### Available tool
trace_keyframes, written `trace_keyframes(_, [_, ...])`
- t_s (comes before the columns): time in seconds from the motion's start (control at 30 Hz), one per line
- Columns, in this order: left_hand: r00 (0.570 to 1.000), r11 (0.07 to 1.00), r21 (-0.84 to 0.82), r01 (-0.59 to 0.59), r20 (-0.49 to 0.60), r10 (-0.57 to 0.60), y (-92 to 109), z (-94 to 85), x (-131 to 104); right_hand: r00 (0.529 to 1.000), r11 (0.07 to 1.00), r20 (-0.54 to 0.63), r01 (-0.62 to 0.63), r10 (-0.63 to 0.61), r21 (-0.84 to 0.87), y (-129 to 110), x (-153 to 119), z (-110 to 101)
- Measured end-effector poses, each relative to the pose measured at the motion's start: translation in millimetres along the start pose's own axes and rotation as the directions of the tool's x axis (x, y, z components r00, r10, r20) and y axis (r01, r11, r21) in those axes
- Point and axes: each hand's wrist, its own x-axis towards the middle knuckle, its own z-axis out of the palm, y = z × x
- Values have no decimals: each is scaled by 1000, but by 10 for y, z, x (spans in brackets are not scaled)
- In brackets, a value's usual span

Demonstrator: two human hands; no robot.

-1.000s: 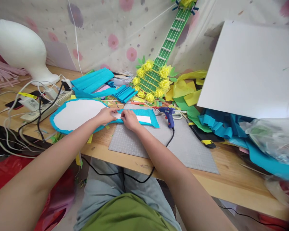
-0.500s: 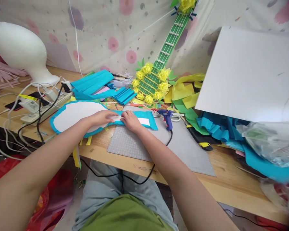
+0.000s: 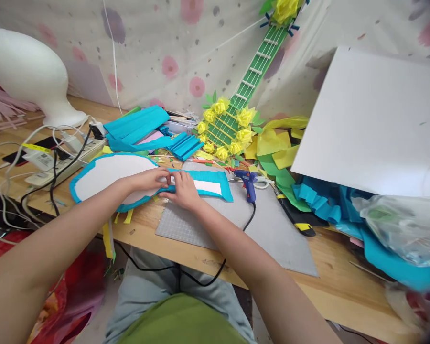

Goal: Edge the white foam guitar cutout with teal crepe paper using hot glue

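A flat white guitar-shaped cutout [image 3: 109,174], edged with folded blue crepe paper, lies on the table with its narrow neck pointing right. At the place where body meets neck, my left hand [image 3: 151,179] has bent fingers pinched against the blue edging. Right beside it, my right hand [image 3: 184,191] grips the neck, thumb at the near edge and fingertips over the far side. The fingertips of both hands almost meet, and what lies beneath them is hidden. A blue hot glue gun [image 3: 249,184] rests to the right of the neck end.
A grey cutting mat [image 3: 236,234] lies under the neck. Behind stands a green paper guitar [image 3: 224,126] with yellow flowers. Blue crepe paper [image 3: 138,124], a power strip [image 3: 66,165], a foam head [image 3: 28,71], a utility knife [image 3: 297,217] and a white board [image 3: 369,124] surround the work.
My right hand has slid left along the neck toward the body, its thumb now stretched out. My left hand's fingers have curled more. The view has shifted slightly.
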Motion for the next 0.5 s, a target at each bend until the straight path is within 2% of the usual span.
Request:
trace_keyframes(0.13, [998,998,-39,42,-34,-43,42,0,-25,999,999,1,-32,32,31,-90,115,85])
trace_keyframes(0.27, [972,999,-11,53,-230,-55,91,-6,-133,1000,994,3,4,-5,105,-10,204,89])
trace_keyframes(0.33, [955,998,25,64,-291,-54,90,-16,-191,999,992,44,21,-26,126,44,220,66])
trace_keyframes(0.4, [962,995,65,70,-270,-50,87,-32,-235,991,991,119,43,-58,125,80,225,38])
trace_keyframes(0.5, [986,987,148,70,-161,-46,110,-50,-271,979,991,185,67,-87,114,89,222,-2])
